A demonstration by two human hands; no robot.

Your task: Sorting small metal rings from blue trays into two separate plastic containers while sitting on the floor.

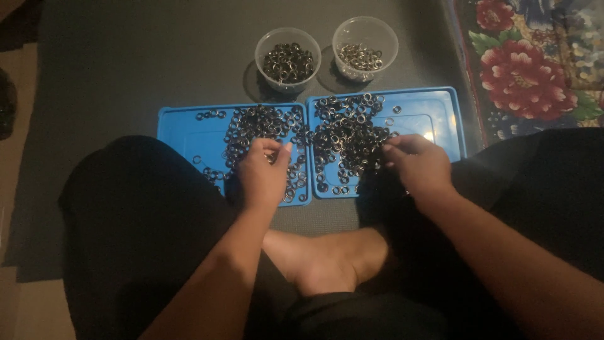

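Fingertips (274,149) of the left hand (263,173) were drawn together, thumb meeting the forefingers in a pinch over the small metal rings (261,126) on the left blue tray (179,129); whether a ring sat between them could not be told. Fingers (395,150) of the right hand (418,165) were likewise curled and bunched at the edge of the ring pile (346,135) on the right blue tray (440,107), touching it; a held ring could not be made out.

Both trays lay side by side, edges touching, on a dark grey mat (126,75). Rings were thickest toward the seam where the trays met, and thinned to a few strays toward the left tray's outer side.

Beyond the trays, away from the person, stood two clear plastic cups. The cup behind the left tray (288,58) held darker rings; the cup behind the right tray (365,45) held paler, shinier ones, fewer of them.

Nearer the person than the trays, a bare foot (327,261) rested between knees clad in black. To the right of the right tray, past the mat's edge, lay a floral rug (535,69) with red blooms.
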